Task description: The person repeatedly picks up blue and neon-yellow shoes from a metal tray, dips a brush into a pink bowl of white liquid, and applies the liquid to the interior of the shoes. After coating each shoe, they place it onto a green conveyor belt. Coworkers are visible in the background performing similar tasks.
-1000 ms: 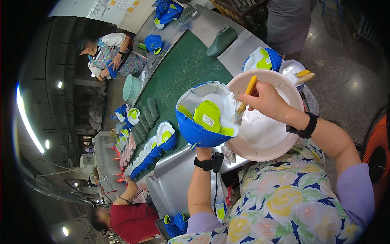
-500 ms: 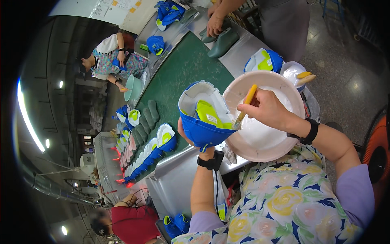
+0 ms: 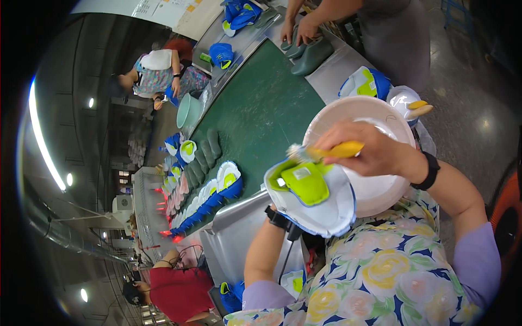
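Blue-edged shoe upper (image 3: 314, 191): likely light, soft; support beneath at 8 o'clock. Right hand (image 3: 375, 148) grasps the brush (image 3: 348, 150) at 12 o'clock; left hand hidden, grip undeterminable.

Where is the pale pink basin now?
In the head view, the pale pink basin is right of centre, partly hidden by the right hand and the shoe upper.

No words can be read right now! A small white label (image 3: 302, 173) is carried on the yellow-green tongue (image 3: 311, 189) of the shoe upper (image 3: 333, 212), its print lost in blur. Up at the board (image 3: 190, 24), paper sheets (image 3: 144, 7) are seen, apparently marked with writing, but too small to be made out.
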`<action>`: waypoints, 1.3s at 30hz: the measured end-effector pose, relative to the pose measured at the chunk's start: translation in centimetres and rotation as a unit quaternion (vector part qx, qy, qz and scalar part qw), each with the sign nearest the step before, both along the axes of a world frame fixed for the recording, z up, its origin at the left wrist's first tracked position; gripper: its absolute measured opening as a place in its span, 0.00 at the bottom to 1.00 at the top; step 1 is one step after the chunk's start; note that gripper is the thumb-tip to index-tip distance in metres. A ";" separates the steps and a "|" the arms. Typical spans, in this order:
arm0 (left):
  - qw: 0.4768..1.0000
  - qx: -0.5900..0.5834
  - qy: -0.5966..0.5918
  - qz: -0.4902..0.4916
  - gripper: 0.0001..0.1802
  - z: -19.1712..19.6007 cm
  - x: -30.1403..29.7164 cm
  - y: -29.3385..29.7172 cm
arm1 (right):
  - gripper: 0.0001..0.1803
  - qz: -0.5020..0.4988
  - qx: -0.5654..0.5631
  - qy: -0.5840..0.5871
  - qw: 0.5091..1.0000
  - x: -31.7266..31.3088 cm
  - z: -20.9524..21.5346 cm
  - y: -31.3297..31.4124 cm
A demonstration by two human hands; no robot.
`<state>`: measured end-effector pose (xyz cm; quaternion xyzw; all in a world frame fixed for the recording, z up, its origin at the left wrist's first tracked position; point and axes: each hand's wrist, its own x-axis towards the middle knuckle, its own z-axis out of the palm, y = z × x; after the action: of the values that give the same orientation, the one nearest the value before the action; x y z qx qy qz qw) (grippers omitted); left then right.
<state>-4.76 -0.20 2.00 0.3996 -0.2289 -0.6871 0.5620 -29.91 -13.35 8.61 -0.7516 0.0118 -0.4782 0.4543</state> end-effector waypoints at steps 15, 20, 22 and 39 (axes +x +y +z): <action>0.997 -0.058 0.027 0.043 0.38 -1.0 -3.2 0.8 | 0.10 -0.057 -0.009 0.182 0.982 2.2 -1.3 -2.7; 0.995 -0.083 -0.002 0.059 0.39 -0.3 -3.1 1.0 | 0.11 -0.068 0.061 0.284 0.954 1.0 -1.6 -3.7; 0.997 -0.026 0.004 0.072 0.35 1.0 -2.7 0.9 | 0.10 -0.045 0.073 0.324 0.942 0.0 -1.8 -4.0; 0.995 0.012 0.039 0.092 0.29 2.7 -0.1 0.4 | 0.09 -0.036 -0.203 0.205 0.957 -3.3 -0.6 -1.5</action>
<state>-4.83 0.19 4.74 0.3985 -0.1605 -0.6503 0.6265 -33.20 -14.82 7.98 -0.9091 0.0346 -0.3221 0.2620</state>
